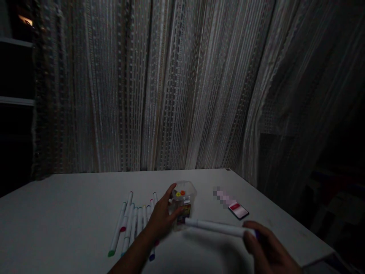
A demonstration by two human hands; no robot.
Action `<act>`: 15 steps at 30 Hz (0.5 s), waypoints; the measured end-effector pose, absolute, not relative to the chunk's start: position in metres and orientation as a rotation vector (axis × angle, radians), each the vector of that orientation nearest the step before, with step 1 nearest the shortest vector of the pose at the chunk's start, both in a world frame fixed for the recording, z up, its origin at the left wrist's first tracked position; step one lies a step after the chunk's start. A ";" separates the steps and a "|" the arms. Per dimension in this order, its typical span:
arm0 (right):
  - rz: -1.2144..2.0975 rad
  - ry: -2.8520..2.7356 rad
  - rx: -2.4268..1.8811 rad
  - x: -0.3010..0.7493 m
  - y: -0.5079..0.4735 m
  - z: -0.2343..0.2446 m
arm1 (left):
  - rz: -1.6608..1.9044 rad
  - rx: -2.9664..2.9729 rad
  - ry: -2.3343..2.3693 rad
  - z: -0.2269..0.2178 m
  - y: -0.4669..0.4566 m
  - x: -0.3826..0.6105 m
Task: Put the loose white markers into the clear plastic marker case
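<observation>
My left hand (164,211) is wrapped round a clear plastic box (188,187) that stands on the table. Inside its top, a yellow and an orange marker end show, and a dark printed label is on its front. Between the thumb and fingers of my right hand (264,243) is a white marker (218,227) with a purple end, held nearly level and pointing left toward the box. Several white markers (116,230) with coloured ends lie side by side to the left, partly hidden behind my left forearm.
A phone (238,210) with a lit screen lies right of the box, beside a pixelated patch. The white table (71,213) reaches back to a patterned curtain (159,87). Dark shelves (17,101) stand at far left. The room is dim.
</observation>
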State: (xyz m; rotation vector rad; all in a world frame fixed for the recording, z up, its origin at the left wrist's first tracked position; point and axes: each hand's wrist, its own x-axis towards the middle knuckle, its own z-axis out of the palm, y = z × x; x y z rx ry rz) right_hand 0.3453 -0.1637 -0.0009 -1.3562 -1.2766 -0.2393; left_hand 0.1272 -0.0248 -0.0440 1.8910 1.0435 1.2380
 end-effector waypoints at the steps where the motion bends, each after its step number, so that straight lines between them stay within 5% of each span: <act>1: -0.232 -1.242 -1.336 0.348 -0.163 0.019 | 1.237 1.889 1.040 -0.044 -0.025 0.127; 7: -0.252 -1.611 -1.080 0.329 -0.114 0.098 | 1.230 1.870 1.018 -0.044 -0.026 0.126; 15: -0.132 -2.162 -1.242 0.297 -0.052 0.093 | 1.265 1.854 0.991 -0.046 -0.026 0.126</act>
